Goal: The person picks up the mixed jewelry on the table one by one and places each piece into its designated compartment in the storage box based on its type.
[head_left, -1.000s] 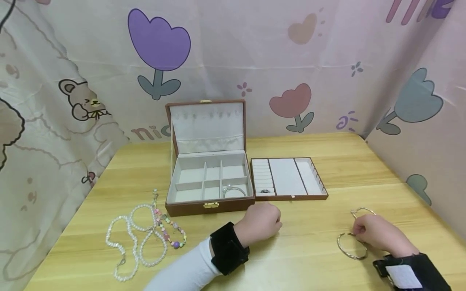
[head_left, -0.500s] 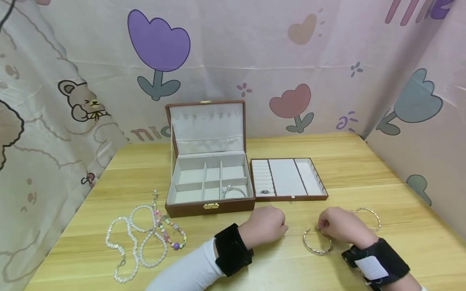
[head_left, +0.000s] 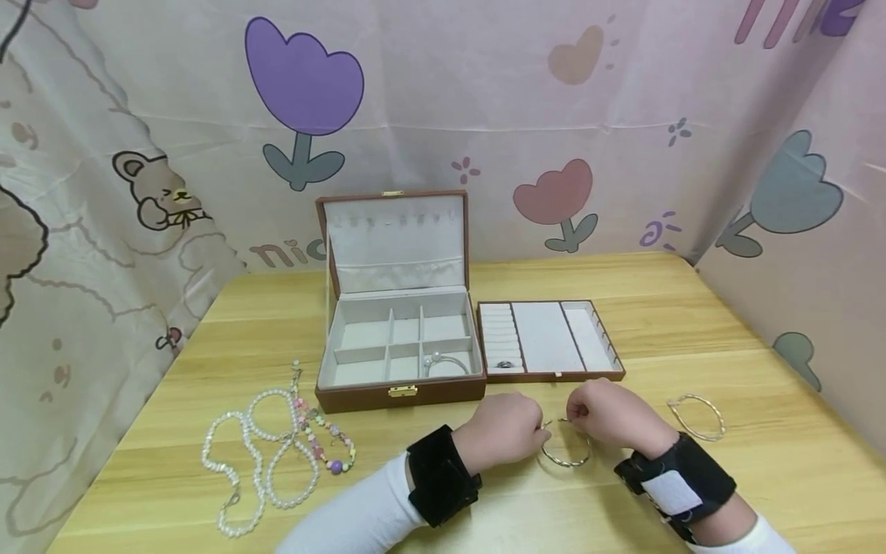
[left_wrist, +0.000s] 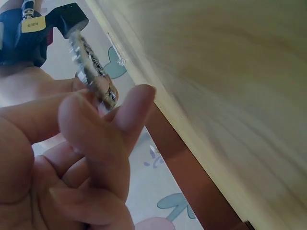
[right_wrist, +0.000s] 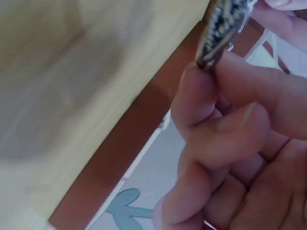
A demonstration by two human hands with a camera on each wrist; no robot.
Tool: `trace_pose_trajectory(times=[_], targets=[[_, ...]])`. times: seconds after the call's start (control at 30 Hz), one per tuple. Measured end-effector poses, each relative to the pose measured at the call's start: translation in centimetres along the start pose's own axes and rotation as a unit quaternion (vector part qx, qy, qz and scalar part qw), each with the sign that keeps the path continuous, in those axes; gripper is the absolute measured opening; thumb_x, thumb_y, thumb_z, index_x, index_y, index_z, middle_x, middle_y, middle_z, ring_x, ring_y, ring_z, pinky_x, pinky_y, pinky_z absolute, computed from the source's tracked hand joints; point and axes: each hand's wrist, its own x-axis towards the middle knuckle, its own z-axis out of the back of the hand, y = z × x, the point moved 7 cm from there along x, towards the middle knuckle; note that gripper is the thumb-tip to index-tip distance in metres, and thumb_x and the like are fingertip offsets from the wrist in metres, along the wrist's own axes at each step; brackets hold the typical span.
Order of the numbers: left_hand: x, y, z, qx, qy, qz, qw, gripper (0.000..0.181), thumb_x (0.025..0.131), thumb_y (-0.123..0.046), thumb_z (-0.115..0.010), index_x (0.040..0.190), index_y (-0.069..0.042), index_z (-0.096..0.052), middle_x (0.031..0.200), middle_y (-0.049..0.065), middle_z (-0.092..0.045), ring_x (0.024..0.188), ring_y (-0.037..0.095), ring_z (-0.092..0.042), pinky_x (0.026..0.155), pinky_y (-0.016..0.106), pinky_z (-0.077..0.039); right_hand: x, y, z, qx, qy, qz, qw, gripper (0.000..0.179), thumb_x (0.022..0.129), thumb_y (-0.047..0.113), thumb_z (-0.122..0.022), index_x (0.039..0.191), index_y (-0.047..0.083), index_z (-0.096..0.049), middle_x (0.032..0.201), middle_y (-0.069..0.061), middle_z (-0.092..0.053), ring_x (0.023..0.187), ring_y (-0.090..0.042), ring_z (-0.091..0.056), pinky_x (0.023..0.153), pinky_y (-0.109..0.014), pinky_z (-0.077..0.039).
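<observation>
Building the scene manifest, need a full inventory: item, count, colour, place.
Table: 1, light wood, under everything
Backdrop: printed cloth, pale, behind and at sides
Jewellery box: 1, brown, pale lining, back-centre of table, lid up
Boxed bangle: 1, silver, box's front-right compartment
Tray: 1, brown, pale lining, right of box
Ring: at least 1, dark silver, front of tray's left section
White bead strands: overlapping, count unclear, white, front-left
Beaded strand: 1, multicoloured, right side of white strands
Loose bangle: 1, gold-toned, table right
Held bangle: 1, metallic, in front of tray
Sleeves: 2, white, forearms
Wristbands: 2, black, wrists
Hands: 2, bare, at held bangle
</observation>
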Motion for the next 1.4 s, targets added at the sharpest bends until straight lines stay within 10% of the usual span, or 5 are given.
trace_pose_trajectory(times=[0.6, 1.4], targets=[[-0.9, 5.1, 3.1, -0.041, -0.066, 0.097, 0.9922, 0.026, 0.088, -0.011, -0.054, 0.062, -0.012, -0.052, 0.056, -0.005, -0.042, 0.049, 0.008, -0.039, 0.041, 0.021, -0.033, 4.7, 4.1, 1.6, 0.023, -0.018, 0.043, 0.9986, 0.013, 0.075, -0.002, -0.06, 0.067, 0.007, -0.065, 0.063, 0.003, -0.055, 0.058, -0.008, -0.043, 0.056, -0.022, -0.037], [-2.9, 9.4, 6.7, -0.083, -0.086, 0.128, 0.9846, 0.031, 0.087, -0.011, -0.056, 0.056, -0.012, -0.049, 0.053, -0.005, -0.04, 0.047, 0.009, -0.039, 0.042, 0.021, -0.029, 8.8, 7.6, 2.0, 0.049, -0.012, 0.087, 0.9949, 0.013, 0.077, 0.0, -0.06, 0.07, 0.006, -0.069, 0.062, 0.001, -0.06, 0.054, -0.007, -0.045, 0.055, -0.021, -0.04]])
